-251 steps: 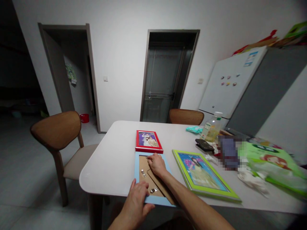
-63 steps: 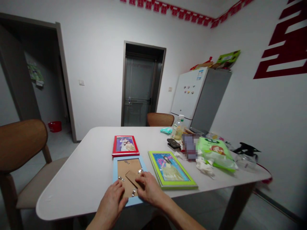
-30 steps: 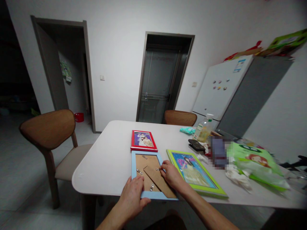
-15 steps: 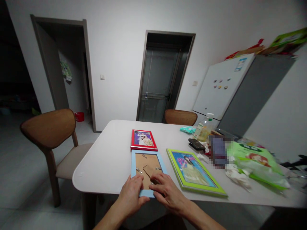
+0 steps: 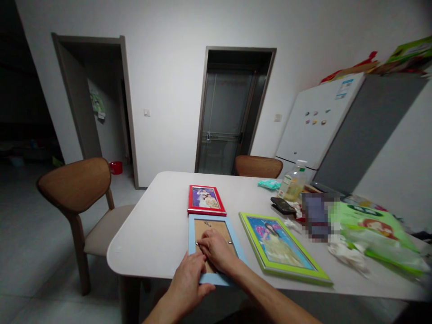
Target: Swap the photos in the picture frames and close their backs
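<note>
A light-blue picture frame (image 5: 239, 252) lies face down at the table's near edge, its brown backing board (image 5: 219, 225) up. My left hand (image 5: 189, 275) grips its near left corner, fingers over the edge and thumb at the front. Across the backing reaches my right hand (image 5: 216, 249), fingers closed at a small metal clip (image 5: 198, 243) on the left side, partly hidden by the fingertips. Further metal fittings show, a hanger (image 5: 207, 223) at the far end and a clip (image 5: 230, 242) on the right. Just beyond is a red picture frame (image 5: 206, 211); to the right lies a lime-green picture frame (image 5: 286, 265).
On the right of the white table (image 5: 148, 243) are a bottle (image 5: 293, 183), a black wallet-like item (image 5: 282, 205), a teal packet (image 5: 269, 184), crumpled tissue (image 5: 347, 256) and a green plastic package (image 5: 374, 225). Wooden chairs stand left (image 5: 76, 184) and behind (image 5: 258, 167).
My right hand has moved from the near right part of the backing to the clip on the left side. My left hand stays at the frame's corner. The view has shifted slightly.
</note>
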Tool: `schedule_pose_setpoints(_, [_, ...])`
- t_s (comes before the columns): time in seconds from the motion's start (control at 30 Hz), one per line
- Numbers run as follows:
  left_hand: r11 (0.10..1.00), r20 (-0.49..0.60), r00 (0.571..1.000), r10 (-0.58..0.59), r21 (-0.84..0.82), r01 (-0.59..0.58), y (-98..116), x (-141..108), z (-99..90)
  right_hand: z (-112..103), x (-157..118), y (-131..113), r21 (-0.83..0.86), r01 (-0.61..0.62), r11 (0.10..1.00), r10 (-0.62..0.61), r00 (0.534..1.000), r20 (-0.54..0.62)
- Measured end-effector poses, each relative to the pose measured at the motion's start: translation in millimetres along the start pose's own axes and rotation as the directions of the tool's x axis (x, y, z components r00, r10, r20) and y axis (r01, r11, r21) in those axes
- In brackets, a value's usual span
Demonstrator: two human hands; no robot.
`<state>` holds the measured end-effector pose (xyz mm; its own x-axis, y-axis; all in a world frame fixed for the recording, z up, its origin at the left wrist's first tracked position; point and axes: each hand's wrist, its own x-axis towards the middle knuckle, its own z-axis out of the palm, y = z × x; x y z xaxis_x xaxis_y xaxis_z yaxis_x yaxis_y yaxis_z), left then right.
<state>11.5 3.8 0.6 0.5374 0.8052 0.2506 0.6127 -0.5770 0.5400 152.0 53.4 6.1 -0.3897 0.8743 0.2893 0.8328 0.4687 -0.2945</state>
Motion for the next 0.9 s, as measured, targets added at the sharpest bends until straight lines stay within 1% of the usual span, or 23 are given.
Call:
schedule_pose_setpoints(0.1, [1.000, -0.018, 1.000, 0.014, -0.013, -0.015, -2, -1, -0.4, -2, -2, -1, 0.020, 0.069, 0.997, -0.070, 0.997, 0.033])
schedule_pose_setpoints(0.13, [1.000, -0.025, 1.000, 0.014, -0.021, -0.015, -2, -2, -0.4, -2, -2, 0, 0.032, 0.078, 0.996, -0.079, 0.996, 0.040])
schedule_pose_setpoints(0.17, [0.999, -0.029, 1.000, 0.012, -0.031, -0.013, -3, -2, -0.2, -3, -1, 2, 0.046, 0.059, 0.997, -0.061, 0.997, 0.039])
schedule_pose_setpoints(0.2, [0.999, -0.029, 1.000, 0.009, -0.041, -0.010, -3, -3, 0.0, -3, 2, 6, 0.059, 0.013, 0.998, -0.015, 1.000, 0.026])
schedule_pose_setpoints(0.27, [0.998, -0.025, 1.000, 0.001, -0.058, -0.002, -4, -5, 0.8, -1, 10, 15, 0.075, -0.131, 0.988, 0.134, 0.991, -0.029])
schedule_pose_setpoints(0.33, [0.998, -0.025, 1.000, -0.010, -0.063, 0.008, -4, -7, 2.2, 2, 22, 28, 0.079, -0.269, 0.960, 0.276, 0.958, -0.083])
schedule_pose_setpoints(0.37, [0.998, -0.027, 0.999, -0.017, -0.065, 0.015, -3, -8, 2.9, 4, 28, 35, 0.075, -0.316, 0.946, 0.322, 0.942, -0.097])
schedule_pose_setpoints(0.47, [0.997, -0.021, 0.999, -0.039, -0.065, 0.037, -1, -9, 4.1, 12, 42, 53, 0.065, -0.407, 0.911, 0.411, 0.905, -0.107])
schedule_pose_setpoints(0.57, [0.998, 0.011, 0.999, -0.045, -0.036, 0.046, 2, -10, 2.1, 18, 50, 60, 0.062, -0.475, 0.878, 0.479, 0.868, -0.131])
schedule_pose_setpoints(0.67, [0.998, 0.045, 0.997, -0.062, 0.015, 0.062, 4, -12, -1.5, 19, 53, 59, 0.080, -0.510, 0.857, 0.516, 0.841, -0.163])
schedule_pose_setpoints(0.73, [0.996, 0.061, 0.995, -0.073, 0.047, 0.070, 6, -13, -1.9, 16, 53, 56, 0.110, -0.509, 0.854, 0.521, 0.835, -0.176])
schedule_pose_setpoints(0.8, [0.994, 0.081, 0.995, -0.065, 0.089, 0.058, 8, -11, 1.4, 10, 51, 53, 0.157, -0.487, 0.859, 0.510, 0.840, -0.183])
schedule_pose_setpoints(0.9, [0.988, 0.126, 0.992, -0.001, 0.155, -0.019, 10, -3, 12.5, -4, 38, 56, 0.243, -0.433, 0.868, 0.481, 0.854, -0.196])
